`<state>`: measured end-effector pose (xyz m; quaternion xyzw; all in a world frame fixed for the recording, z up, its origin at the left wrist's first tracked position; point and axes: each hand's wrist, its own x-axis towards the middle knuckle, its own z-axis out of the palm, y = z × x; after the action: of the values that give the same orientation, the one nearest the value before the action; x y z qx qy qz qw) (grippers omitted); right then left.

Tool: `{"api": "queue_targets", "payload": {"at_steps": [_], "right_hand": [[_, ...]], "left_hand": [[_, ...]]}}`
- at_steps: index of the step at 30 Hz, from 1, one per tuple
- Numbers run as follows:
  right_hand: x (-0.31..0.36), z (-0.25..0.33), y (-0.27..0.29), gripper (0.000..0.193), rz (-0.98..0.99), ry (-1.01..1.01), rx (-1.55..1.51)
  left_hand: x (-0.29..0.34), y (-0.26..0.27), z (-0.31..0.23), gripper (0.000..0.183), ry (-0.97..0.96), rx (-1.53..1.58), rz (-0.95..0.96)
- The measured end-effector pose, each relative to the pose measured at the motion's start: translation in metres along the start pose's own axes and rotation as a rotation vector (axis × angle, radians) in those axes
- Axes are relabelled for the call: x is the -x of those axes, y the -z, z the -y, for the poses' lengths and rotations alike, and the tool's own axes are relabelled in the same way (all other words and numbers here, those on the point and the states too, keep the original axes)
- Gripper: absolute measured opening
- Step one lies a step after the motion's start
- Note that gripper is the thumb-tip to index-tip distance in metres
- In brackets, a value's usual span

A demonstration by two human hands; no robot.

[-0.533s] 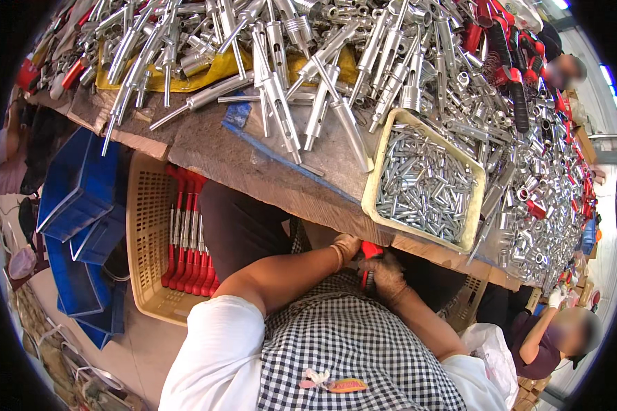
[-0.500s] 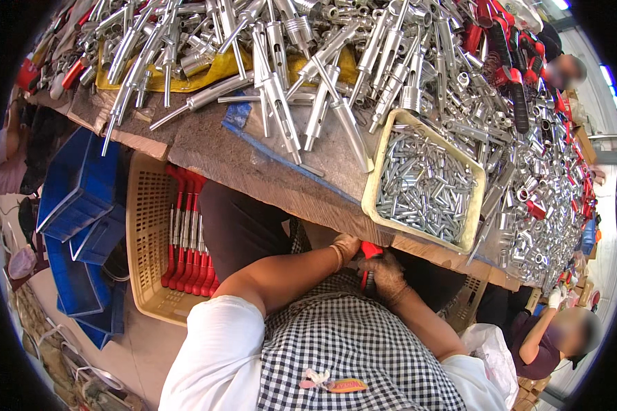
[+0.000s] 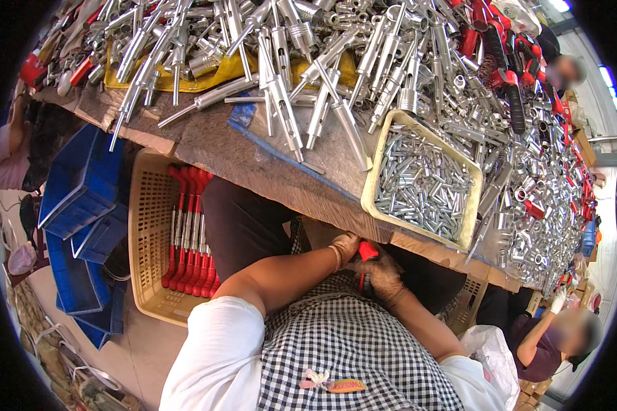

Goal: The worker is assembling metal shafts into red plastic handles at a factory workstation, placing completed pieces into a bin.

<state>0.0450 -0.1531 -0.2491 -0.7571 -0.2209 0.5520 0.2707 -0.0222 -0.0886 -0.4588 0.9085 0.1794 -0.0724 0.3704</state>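
Observation:
Below the table's front edge, close to my lap, my right hand (image 3: 385, 275) is closed around a red-and-black handle (image 3: 368, 251). Its red end points up toward the table, and the black part runs down between my fingers. Just left of the red end is my left hand (image 3: 345, 245), its fingers curled inward. Whatever those fingers grip is hidden by the hand. Above both hands, on the table, a cream tray (image 3: 369, 195) holds many short metal pins (image 3: 425, 181).
Silver tubular parts (image 3: 281, 113) heap across the wooden table (image 3: 253, 178). Red-and-black handles (image 3: 514, 103) lie at the right. A tan basket (image 3: 138, 240) of red-ended rods (image 3: 185, 246) stands left of my leg, beside blue bins (image 3: 82, 185). Another person (image 3: 552, 335) sits at the right.
My hands stay together below the table edge. The red end of the handle has tilted slightly and moved a little up and left. The whole view has shifted slightly.

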Motion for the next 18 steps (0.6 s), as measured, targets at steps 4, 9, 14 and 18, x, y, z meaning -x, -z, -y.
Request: {"api": "queue_targets", "payload": {"at_steps": [4, 9, 14, 18], "right_hand": [[0.004, 0.009, -0.008, 0.063, 0.047, 0.046, -0.053], [0.008, 0.018, -0.007, 0.071, 0.034, 0.059, -0.017], [0.013, 0.027, -0.012, 0.071, 0.019, 0.042, -0.089], [0.010, 0.020, -0.011, 0.070, 0.023, -0.001, -0.113]], "left_hand": [[0.002, -0.033, 0.016, 0.099, -0.056, -0.397, -0.310], [-0.008, -0.037, 0.015, 0.109, 0.005, -0.254, -0.196], [-0.006, -0.038, 0.012, 0.103, -0.016, -0.345, -0.221], [0.000, -0.020, 0.005, 0.092, -0.027, -0.318, -0.158]]}}
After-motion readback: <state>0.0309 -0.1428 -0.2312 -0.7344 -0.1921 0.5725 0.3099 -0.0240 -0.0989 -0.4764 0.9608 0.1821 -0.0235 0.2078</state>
